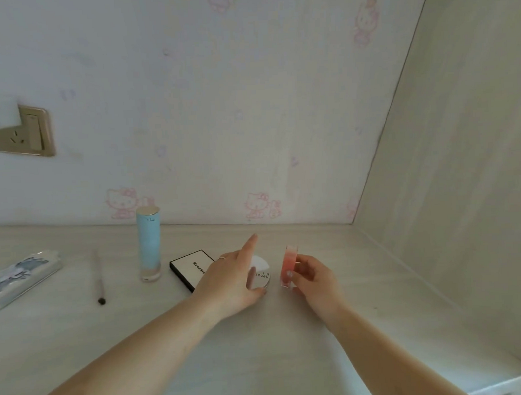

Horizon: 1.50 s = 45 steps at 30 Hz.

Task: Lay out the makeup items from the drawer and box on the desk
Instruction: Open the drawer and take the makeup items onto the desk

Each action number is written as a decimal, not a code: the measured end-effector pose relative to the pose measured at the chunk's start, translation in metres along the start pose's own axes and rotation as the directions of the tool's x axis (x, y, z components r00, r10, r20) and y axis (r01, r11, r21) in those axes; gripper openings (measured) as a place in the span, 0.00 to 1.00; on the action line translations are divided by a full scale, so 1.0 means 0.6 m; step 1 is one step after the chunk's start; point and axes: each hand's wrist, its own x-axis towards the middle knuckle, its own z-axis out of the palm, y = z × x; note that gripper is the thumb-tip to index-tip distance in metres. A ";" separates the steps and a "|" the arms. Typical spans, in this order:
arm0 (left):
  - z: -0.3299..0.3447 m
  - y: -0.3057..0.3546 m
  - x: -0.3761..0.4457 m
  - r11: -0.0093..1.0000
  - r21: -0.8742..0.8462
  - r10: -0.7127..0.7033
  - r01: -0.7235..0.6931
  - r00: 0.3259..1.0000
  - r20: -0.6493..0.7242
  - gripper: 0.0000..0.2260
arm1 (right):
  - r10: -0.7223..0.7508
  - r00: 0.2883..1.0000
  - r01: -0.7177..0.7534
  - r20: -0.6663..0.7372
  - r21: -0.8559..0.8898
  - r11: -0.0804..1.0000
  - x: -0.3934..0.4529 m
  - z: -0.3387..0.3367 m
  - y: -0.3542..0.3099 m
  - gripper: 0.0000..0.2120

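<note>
On the pale wooden desk (260, 361), my left hand (233, 276) rests on a round white compact (261, 273), thumb and fingers around its edge, index finger pointing toward the wall. My right hand (313, 280) grips a round pink compact (289, 266) held on its edge just above the desk, to the right of the white one. A black-edged white palette box (189, 267) lies flat left of my left hand, partly hidden by it. A tall light-blue bottle (149, 244) stands upright further left. A thin makeup brush (98, 279) lies left of the bottle.
A flat patterned case (21, 278) lies at the desk's left edge. The wall with cartoon-cat wallpaper runs behind the desk, with a gold socket and switch (26, 133) at upper left. A wooden side panel (462, 188) closes off the right.
</note>
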 end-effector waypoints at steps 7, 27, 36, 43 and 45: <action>0.021 -0.007 0.018 0.999 -0.011 -0.044 0.045 0.998 0.035 0.43 | 0.012 1.000 -0.013 -0.018 -0.087 0.996 0.021 0.002 0.021 0.16; -0.022 0.031 -0.046 0.998 -0.053 0.033 -0.036 0.998 -0.058 0.33 | -0.043 0.999 0.040 -0.010 -0.215 0.976 -0.016 -0.034 -0.012 0.31; -0.044 0.204 -0.287 0.949 -0.245 0.266 -0.199 0.921 0.284 0.26 | -0.077 0.976 0.170 0.201 -0.497 0.851 -0.292 -0.223 0.000 0.22; 0.010 0.311 -0.418 0.928 -0.218 0.351 -0.302 0.513 0.784 0.33 | 0.075 0.875 0.341 0.478 -0.718 0.607 -0.506 -0.328 0.051 0.24; 0.019 0.328 -0.436 0.929 -0.252 0.351 -0.270 0.432 0.831 0.32 | 0.146 0.830 0.362 0.538 -0.719 0.593 -0.545 -0.345 0.063 0.20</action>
